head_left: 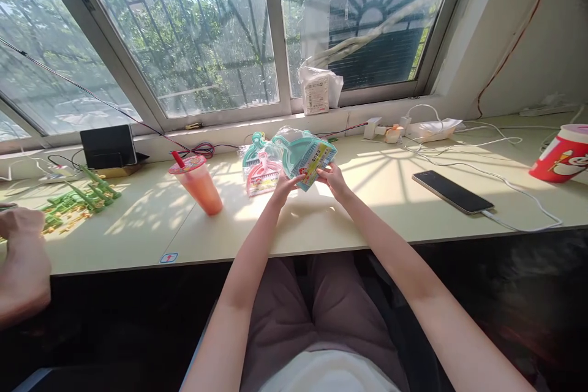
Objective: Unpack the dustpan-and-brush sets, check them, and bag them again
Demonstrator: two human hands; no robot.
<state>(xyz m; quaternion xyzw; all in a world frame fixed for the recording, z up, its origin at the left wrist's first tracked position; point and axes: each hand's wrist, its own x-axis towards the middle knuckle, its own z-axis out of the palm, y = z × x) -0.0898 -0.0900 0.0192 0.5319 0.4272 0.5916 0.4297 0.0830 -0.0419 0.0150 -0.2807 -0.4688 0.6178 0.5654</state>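
Both my hands hold up a teal mini dustpan-and-brush set (298, 156) in clear packaging, tilted above the table, its yellow printed label facing me. My left hand (285, 187) grips the lower left edge, fingers closed on it. Around the lower right edge, my right hand (334, 180) is closed too. Just behind and left of my left hand, a pink packaged set (263, 176) of the same kind lies on the table, and beyond it another teal one (255, 150).
Left of the sets stands a cup of orange drink (198, 187) with a red straw. A co-worker's hand (25, 239) is at far left near green stalks (87, 193). To the right lie a cabled phone (452, 192) and a red cup (561, 153). A tissue pack (316, 93) sits on the sill.
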